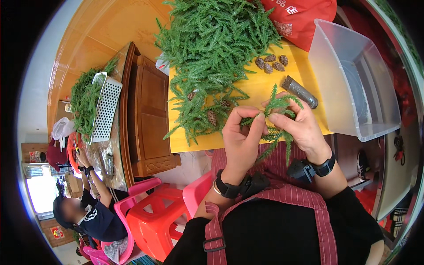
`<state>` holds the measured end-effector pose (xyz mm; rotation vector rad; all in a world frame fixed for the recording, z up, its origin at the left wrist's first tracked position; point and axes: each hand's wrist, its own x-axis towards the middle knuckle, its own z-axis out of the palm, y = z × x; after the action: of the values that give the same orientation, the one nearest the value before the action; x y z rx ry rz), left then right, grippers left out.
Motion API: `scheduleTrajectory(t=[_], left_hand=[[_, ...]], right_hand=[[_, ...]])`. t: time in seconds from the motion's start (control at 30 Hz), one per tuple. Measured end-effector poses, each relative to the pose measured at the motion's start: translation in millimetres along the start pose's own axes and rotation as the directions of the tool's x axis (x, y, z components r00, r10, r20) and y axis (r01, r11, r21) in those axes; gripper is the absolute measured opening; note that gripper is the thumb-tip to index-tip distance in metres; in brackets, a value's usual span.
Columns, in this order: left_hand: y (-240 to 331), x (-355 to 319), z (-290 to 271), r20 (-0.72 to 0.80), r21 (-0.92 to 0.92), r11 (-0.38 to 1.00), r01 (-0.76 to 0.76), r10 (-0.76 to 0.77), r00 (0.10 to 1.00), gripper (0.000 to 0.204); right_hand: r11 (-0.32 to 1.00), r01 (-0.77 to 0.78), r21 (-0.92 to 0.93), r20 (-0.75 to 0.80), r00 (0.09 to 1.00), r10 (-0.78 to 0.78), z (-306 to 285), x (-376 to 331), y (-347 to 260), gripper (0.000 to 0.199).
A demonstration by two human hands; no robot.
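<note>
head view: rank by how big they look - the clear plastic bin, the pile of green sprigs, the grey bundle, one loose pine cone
1. pile of green sprigs
2. clear plastic bin, not far behind
3. grey bundle
4. loose pine cone, the smallest

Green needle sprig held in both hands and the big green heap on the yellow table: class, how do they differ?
The green needle sprig is small and pinched between the left hand and right hand; the big green heap is large and lies loose on the yellow table. Brown cones sit in the heap, none on the sprig. Both share green needles.
</note>
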<state>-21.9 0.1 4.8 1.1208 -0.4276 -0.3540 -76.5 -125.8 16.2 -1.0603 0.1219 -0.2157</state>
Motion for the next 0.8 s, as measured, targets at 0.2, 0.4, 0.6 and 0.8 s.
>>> scheduleTrajectory(t=[0.2,0.4,0.6,0.8], left_hand=[[-3,-1,2,-0.002,-0.068,0.997,0.02,-0.02,1.0,0.008],[-1,-1,4,-0.01,-0.092,0.995,0.026,-0.027,1.0,0.01],[-2,0,1,0.021,-0.019,1.0,0.005,-0.005,1.0,0.008],[3,1,3,0.025,0.04,0.998,0.052,-0.053,0.998,0.008]], right_hand=[[1.0,-0.009,0.021,-0.041,0.999,0.01,1,1,3,0.025],[0.997,-0.034,0.072,-0.071,0.997,0.039,7,0,2,0.023],[0.994,0.057,0.093,-0.078,0.996,-0.049,7,0,7,0.017],[0.979,0.139,-0.147,-0.014,0.99,-0.142,-2,1,10,0.009]])
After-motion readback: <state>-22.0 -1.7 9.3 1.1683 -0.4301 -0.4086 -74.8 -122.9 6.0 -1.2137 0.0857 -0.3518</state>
